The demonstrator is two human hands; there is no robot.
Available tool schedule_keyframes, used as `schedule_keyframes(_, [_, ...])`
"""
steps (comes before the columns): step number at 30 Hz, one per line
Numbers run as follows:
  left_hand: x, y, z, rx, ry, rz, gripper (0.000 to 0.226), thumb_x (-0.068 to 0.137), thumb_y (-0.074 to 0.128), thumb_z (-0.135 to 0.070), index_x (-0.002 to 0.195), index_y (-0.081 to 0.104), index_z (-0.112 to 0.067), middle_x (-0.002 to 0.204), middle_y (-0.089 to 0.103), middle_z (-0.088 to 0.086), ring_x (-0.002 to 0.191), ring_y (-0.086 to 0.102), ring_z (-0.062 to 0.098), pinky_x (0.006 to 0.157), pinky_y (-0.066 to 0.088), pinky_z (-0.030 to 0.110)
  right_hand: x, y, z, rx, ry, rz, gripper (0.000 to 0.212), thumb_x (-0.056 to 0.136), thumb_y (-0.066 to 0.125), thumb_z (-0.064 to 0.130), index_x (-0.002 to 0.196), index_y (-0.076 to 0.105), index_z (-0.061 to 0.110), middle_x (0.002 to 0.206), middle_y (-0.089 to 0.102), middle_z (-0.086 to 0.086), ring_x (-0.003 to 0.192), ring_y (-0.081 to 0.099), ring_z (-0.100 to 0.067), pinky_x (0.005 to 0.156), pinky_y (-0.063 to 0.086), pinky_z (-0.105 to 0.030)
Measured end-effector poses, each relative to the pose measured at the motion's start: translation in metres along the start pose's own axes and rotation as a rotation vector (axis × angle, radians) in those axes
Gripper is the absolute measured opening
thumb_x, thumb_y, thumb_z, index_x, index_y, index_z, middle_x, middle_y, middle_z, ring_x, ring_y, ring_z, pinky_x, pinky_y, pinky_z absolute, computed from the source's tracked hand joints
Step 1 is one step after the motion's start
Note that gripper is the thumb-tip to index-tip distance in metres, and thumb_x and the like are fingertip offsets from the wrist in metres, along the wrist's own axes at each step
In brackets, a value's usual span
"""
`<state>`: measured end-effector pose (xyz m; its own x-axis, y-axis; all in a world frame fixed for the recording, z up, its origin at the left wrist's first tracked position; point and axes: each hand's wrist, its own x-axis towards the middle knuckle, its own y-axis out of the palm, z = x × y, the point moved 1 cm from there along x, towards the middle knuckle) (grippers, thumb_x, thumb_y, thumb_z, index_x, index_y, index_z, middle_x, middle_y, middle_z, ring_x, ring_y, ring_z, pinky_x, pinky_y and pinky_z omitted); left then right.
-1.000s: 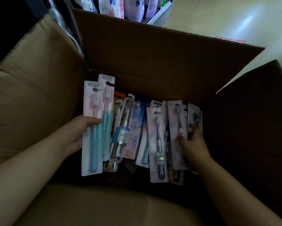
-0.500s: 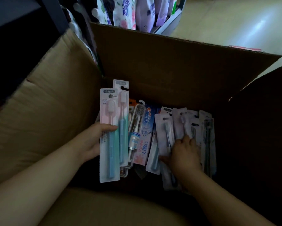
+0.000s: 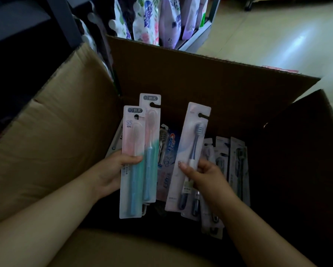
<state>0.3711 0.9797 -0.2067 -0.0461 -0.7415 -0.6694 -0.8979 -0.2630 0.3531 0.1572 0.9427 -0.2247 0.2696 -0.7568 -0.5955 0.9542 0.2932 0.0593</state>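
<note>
An open cardboard box holds several carded toothbrush packs. My left hand grips two pink-and-teal toothbrush packs, held upright over the box's left side, thumb across the front one. My right hand pinches a pale pack with a dark blue toothbrush, lifted and tilted slightly right, above the rest. A second similar pack seems to hang behind it at the bottom. A Crest toothpaste box lies between the two hands in the box. More toothbrush packs lie at the right.
The box flaps stand open: a tan one at the left, a dark one at the right, another at the near edge. Behind the box a shelf carries hanging floral pouches. Pale floor stretches to the upper right.
My right hand has lifted a dark blue toothbrush pack out of the pile it was pressing on. The left hand keeps its two packs, raised a little. The view has tilted up.
</note>
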Motion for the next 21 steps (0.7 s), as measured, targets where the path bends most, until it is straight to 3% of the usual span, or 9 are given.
schedule_keyframes(3, [-0.001,-0.001,0.0,0.018,-0.001,0.013,0.038,0.07,0.06,-0.007,0.107,0.063,-0.016,0.086,0.073,0.013,0.094,0.064,0.033,0.086,0.05,0.048,-0.004,0.007,0.005,-0.005,-0.037,0.031,0.016,0.083,0.071,0.022,0.098,0.071,0.019,0.095,0.075,0.0,0.088,0.071,-0.014,0.072,0.057,-0.025])
schedule_keyframes(8, [-0.001,-0.001,-0.001,0.04,0.016,0.018,0.038,0.069,0.061,-0.008,0.106,0.065,-0.016,0.091,0.073,0.013,0.098,0.063,0.034,0.088,0.05,0.047,-0.005,0.012,0.005,-0.026,-0.048,0.02,0.019,0.082,0.071,0.021,0.101,0.071,0.018,0.097,0.075,-0.002,0.093,0.071,-0.018,0.086,0.057,-0.036])
schedule_keyframes(15, [0.004,-0.001,0.009,0.041,-0.059,0.046,0.046,0.075,0.061,-0.007,0.121,0.06,-0.013,0.11,0.069,0.02,0.102,0.065,0.037,0.087,0.051,0.05,-0.01,0.053,-0.011,0.041,0.008,-0.031,0.013,0.091,0.062,0.032,0.097,0.065,0.021,0.093,0.072,-0.001,0.081,0.069,-0.014,0.07,0.058,-0.029])
schedule_keyframes(18, [0.006,0.0,0.018,0.109,-0.04,0.059,0.078,0.051,0.089,-0.018,0.122,0.059,-0.015,0.109,0.07,0.019,0.098,0.068,0.035,0.076,0.058,0.045,-0.01,0.064,-0.018,0.073,0.019,-0.067,0.019,0.092,0.058,0.039,0.104,0.061,0.024,0.093,0.068,0.008,0.082,0.065,-0.006,0.066,0.054,-0.019])
schedule_keyframes(21, [0.006,0.004,0.027,0.17,-0.057,0.091,0.096,0.025,0.096,-0.025,0.115,0.064,-0.016,0.105,0.071,0.018,0.094,0.07,0.034,0.069,0.059,0.041,-0.011,0.061,-0.02,0.053,0.025,-0.064,0.021,0.092,0.055,0.044,0.103,0.059,0.027,0.094,0.067,0.007,0.083,0.064,-0.006,0.067,0.053,-0.019])
